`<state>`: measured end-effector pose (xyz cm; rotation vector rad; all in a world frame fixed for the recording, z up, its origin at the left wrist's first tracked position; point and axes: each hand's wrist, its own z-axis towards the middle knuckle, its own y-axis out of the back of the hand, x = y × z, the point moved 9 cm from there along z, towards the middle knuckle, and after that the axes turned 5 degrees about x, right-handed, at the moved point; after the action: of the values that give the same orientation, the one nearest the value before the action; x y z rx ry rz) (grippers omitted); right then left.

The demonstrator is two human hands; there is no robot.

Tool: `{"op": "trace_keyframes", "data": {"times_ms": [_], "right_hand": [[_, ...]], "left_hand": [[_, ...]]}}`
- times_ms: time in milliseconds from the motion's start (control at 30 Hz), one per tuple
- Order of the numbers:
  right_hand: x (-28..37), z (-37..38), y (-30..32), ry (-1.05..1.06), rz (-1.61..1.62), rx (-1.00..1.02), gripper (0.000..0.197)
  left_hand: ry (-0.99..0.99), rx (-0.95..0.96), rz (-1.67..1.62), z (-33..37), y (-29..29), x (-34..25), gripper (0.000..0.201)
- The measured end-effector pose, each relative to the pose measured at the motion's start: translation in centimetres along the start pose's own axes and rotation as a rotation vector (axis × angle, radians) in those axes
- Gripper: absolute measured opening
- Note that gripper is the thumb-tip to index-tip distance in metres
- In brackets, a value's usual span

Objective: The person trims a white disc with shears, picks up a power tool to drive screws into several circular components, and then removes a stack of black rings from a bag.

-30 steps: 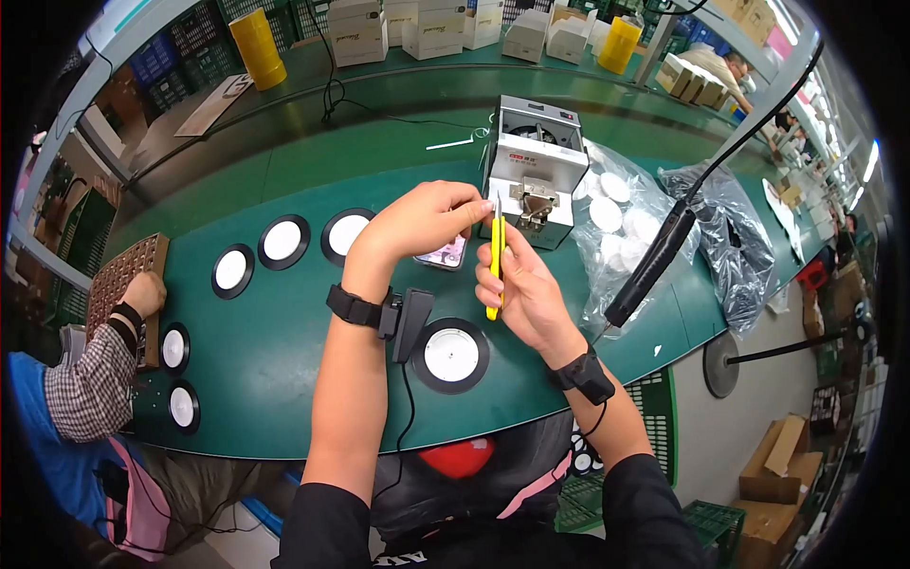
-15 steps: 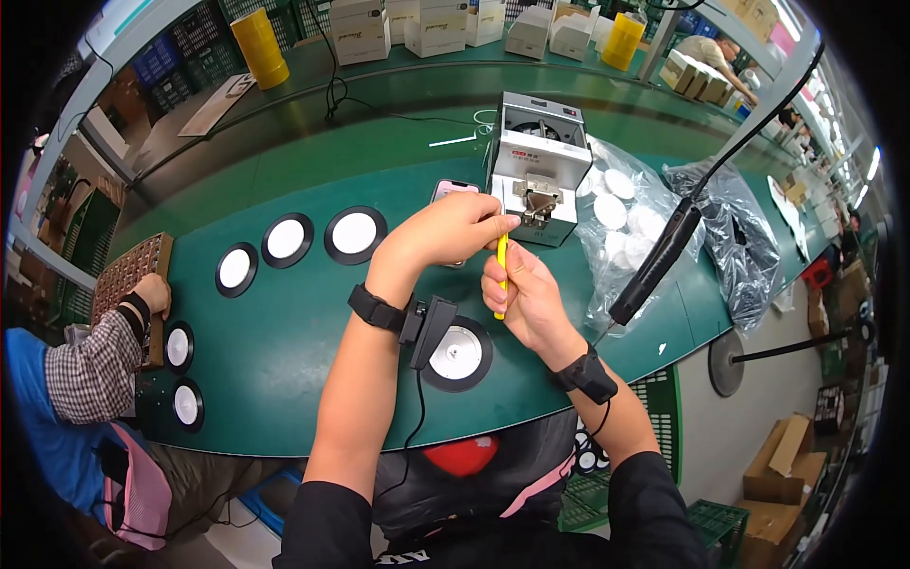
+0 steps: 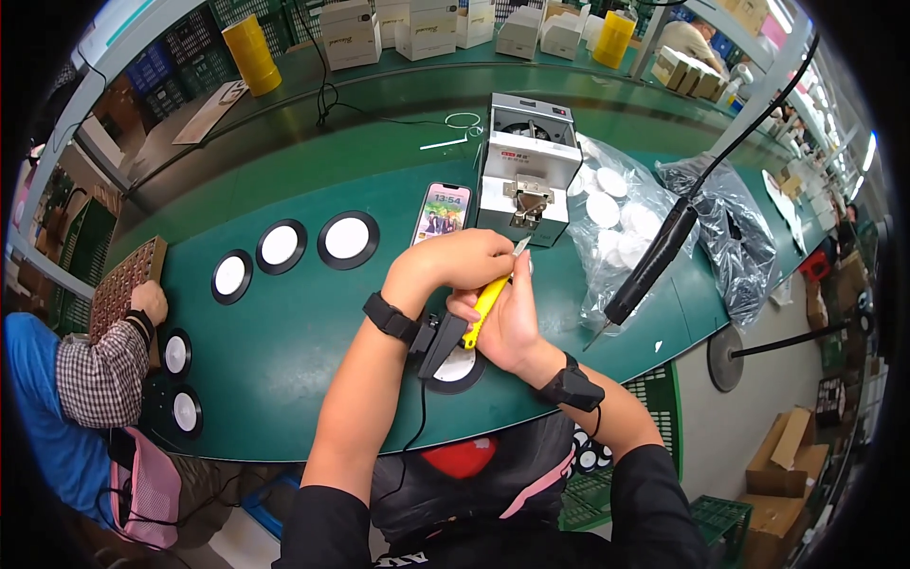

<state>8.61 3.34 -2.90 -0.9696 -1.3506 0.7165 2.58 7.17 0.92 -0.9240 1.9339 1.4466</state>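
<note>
My right hand (image 3: 512, 318) grips yellow-handled tweezers (image 3: 490, 296), whose metal tip points up toward the grey screw feeder box (image 3: 527, 171). My left hand (image 3: 462, 268) is curled over the tweezers' upper end, fingers closed, touching my right hand; what it pinches is hidden. Beneath both hands lies a round black-rimmed white disc (image 3: 456, 370), partly covered by my left wrist's black band and clip. A phone (image 3: 441, 211) with a lit screen lies just behind my left hand.
Three black-rimmed discs (image 3: 348, 239) lie in a row on the green table (image 3: 284, 332). A hanging electric screwdriver (image 3: 645, 275) dangles at right over plastic bags of white discs (image 3: 616, 218). Another person's hand (image 3: 149, 303) rests on a brown tray at left.
Both hands have drawn back from the feeder box toward me and now sit over the disc near the table's front edge. The head view shifted slightly.
</note>
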Motion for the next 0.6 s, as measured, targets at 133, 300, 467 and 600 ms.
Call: {"op": "trace_keyframes", "data": {"times_ms": [133,300,467,600], "right_hand": [[1.1,0.1,0.4,0.05,-0.015,-0.088,0.074],[2.2,-0.4,1.9,0.123,-0.055,-0.197,0.064],[2.6,-0.2,3.2,0.124,-0.044,-0.192,0.052],[2.9,-0.3,3.5,0.11,-0.008,-0.245,0.046]], "left_hand": [[0.047,-0.065,-0.002,0.9,-0.1,0.4,0.036],[0.028,-0.143,-0.04,1.7,0.1,0.6,0.037],[-0.031,-0.18,-0.072,2.0,0.4,0.5,0.037],[-0.015,-0.226,-0.057,2.2,0.2,0.6,0.038]]}}
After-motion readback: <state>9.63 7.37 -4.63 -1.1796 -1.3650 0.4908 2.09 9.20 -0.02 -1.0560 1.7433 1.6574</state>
